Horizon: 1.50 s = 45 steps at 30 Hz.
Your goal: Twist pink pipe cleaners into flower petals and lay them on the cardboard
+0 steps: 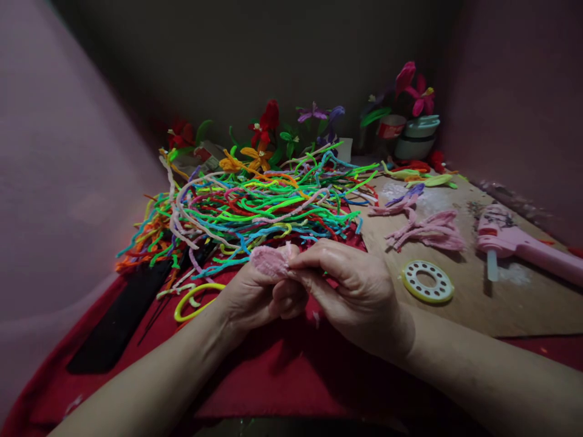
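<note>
Between my two hands is a small pink pipe-cleaner petal (268,260), its fuzzy rows lying side by side. My left hand (255,294) grips it from below and behind, fingers curled. With thumb and forefinger my right hand (348,288) pinches the petal's right end, where a short tip sticks up. Right of my hands, a bundle of finished-looking pink petals (430,232) lies on a brown board (473,315). Just beyond my hands spreads a big heap of coloured pipe cleaners (273,203).
A pink glue gun (510,240) and a round white-and-yellow disc with holes (427,281) lie on the board. A yellow ring (195,303) and a long black object (121,318) are at left on the red cloth (282,376). Fuzzy flowers (268,124) stand behind.
</note>
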Each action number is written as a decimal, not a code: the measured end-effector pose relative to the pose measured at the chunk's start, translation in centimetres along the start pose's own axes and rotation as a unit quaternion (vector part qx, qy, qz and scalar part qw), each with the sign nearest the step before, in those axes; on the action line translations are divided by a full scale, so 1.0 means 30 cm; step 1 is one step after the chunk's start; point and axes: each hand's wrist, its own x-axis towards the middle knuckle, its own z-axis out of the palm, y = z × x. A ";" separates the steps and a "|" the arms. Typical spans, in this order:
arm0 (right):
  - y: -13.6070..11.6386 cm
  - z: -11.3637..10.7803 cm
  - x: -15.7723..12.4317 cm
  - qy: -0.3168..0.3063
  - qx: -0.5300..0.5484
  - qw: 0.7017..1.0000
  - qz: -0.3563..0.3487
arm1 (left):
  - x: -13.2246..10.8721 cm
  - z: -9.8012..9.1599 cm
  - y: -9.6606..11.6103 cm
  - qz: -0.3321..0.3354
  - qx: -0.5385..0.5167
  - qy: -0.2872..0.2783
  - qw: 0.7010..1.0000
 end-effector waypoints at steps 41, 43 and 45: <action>0.026 0.010 0.002 0.004 -0.061 0.998 0.005 | 0.005 -0.027 -0.032 0.091 0.006 0.045 0.995; 0.030 0.010 0.005 -0.001 -0.049 0.999 0.016 | 0.006 -0.030 -0.034 0.099 0.015 0.045 0.994; 0.033 0.010 0.008 -0.004 -0.038 0.999 0.026 | 0.007 -0.031 -0.034 0.104 0.024 0.047 0.993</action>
